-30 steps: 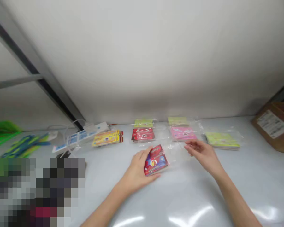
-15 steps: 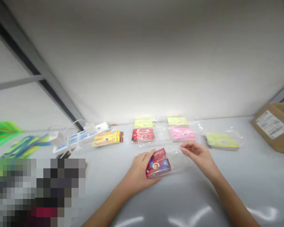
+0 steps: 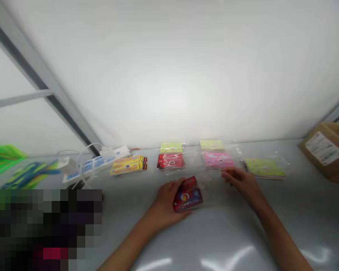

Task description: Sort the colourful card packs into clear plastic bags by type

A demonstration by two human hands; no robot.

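Red card pack (image 3: pixel 188 195) sits on the table (image 3: pixel 237 237), pinned there by our left hand (image 3: pixel 165 203), its fingers (image 3: pixel 175 185) wrapped over the pack's edge; our right hand (image 3: pixel 241 186), fingers (image 3: pixel 228 176) loosely spread and holding nothing, stays near the clear plastic film (image 3: pixel 211 190) beside it.

Right hand (image 3: pixel 241 186) shifted rightward, away from red packet (image 3: pixel 188 194).
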